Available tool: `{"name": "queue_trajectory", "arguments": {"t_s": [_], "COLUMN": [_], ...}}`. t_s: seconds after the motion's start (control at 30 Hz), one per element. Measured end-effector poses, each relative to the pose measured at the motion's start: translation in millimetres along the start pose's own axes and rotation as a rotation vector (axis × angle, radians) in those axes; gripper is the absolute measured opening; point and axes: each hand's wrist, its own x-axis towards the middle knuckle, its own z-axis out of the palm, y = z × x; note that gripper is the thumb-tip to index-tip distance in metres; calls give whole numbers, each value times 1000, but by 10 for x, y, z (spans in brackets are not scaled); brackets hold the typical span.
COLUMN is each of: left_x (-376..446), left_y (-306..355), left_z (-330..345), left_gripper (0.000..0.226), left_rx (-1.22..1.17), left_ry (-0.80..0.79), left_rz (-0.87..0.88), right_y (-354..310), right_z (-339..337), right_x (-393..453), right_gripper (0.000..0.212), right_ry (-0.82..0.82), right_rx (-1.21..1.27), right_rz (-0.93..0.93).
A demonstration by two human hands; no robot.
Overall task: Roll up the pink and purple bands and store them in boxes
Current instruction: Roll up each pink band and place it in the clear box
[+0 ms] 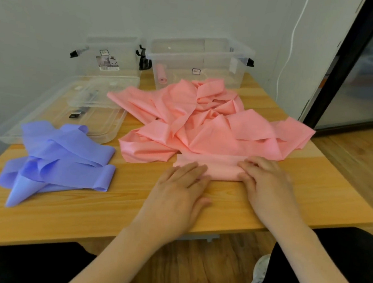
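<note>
Left hand (180, 187) lies flat, fingers straight, pinning the pink band (210, 166); right hand (265, 182), at 3 o'clock, curls on the roll, probably to keep it tight.

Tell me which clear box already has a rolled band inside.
The right-hand clear box, behind the pink pile: a pink roll shows inside. The left box shows none.

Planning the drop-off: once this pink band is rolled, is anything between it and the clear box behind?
Yes. The loose pink heap lies between the roll under both hands and the open box, reaching its front wall. The box has no lid on and holds one pink roll.
</note>
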Motion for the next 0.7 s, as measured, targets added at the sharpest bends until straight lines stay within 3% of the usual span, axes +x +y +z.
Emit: {"name": "queue_trajectory", "arguments": {"t_s": [0.1, 0.17, 0.23, 0.33, 0.4, 0.47, 0.57, 0.7], "left_x": [34, 81, 86, 29, 68, 181, 390, 570], "left_y": [66, 54, 84, 263, 406, 463, 402, 289], "left_z": [-79, -45, -37, -125, -213, -284, -354, -508], "left_gripper": [75, 85, 80, 28, 14, 12, 21, 22], "left_rx": [38, 25, -105, -568, -1048, -1570, -1892, -2013], "left_ry": [-182, -177, -62, 225, 130, 9, 117, 287], "left_rz": [-61, -74, -93, -354, -677, -866, -885, -754], "right_y": [10, 17, 12, 11, -23, -108, -289, -434], "right_z": [-5, -10, -22, -37, -75, -114, -189, -284], "right_x": [-5, 41, 97, 118, 83, 41, 3, 0], "right_gripper": [45, 42, 32, 25, 25, 27, 28, 27], "right_ry": [-47, -18, 15, 92, 151, 207, 277, 345], "right_rx": [-29, -25, 21, 59, 78, 101, 177, 299], "right_rz": [-86, -132, -113, -81, -50, -46, -19, -24]}}
